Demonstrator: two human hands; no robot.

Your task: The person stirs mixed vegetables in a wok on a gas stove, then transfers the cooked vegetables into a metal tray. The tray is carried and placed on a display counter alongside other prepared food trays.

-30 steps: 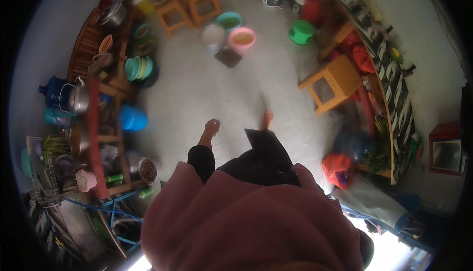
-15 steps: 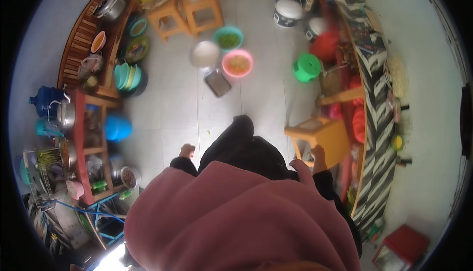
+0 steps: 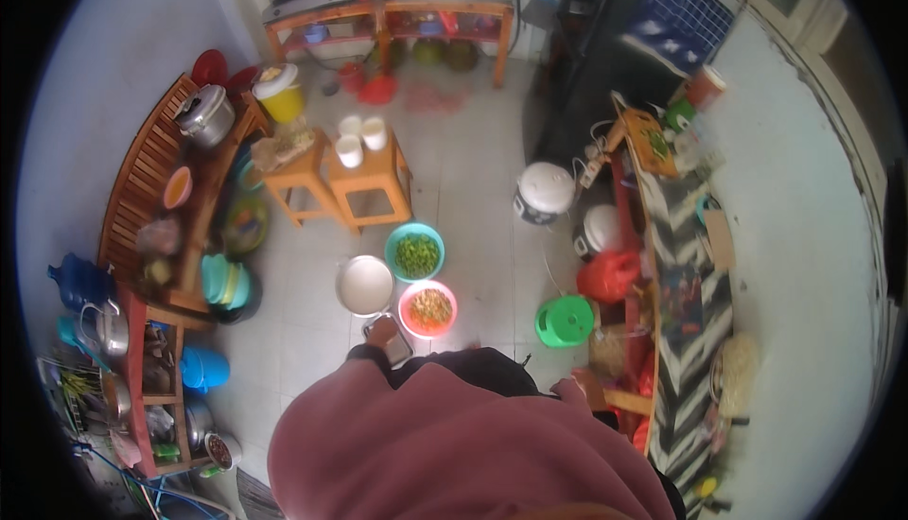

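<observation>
My left hand (image 3: 383,333) hangs low in front of me, overlapping a shallow grey rectangular tray (image 3: 401,344) on the floor. Whether it touches the tray I cannot tell; its fingers are blurred. Close by are a pink bowl (image 3: 428,310) of chopped orange and pale food, a turquoise bowl (image 3: 415,253) of chopped greens, and a round pale metal pot (image 3: 365,286). My right hand (image 3: 586,390) is at my right side, beside a wooden bar (image 3: 628,401) of the low shelf. Its fingers are partly hidden, and nothing shows in it.
A green plastic stool (image 3: 565,320) stands right of the bowls. Two orange stools (image 3: 371,168) farther off carry white cups (image 3: 350,149) and other food. Rice cookers (image 3: 546,189) sit near the striped counter (image 3: 676,369). A blue bucket (image 3: 204,369) and wooden bench line the left.
The view has tilted forward, bringing stoves at the far wall into sight. I am closer to the bowls. My left hand now overlaps the tray; my right hand no longer overlaps the orange stool.
</observation>
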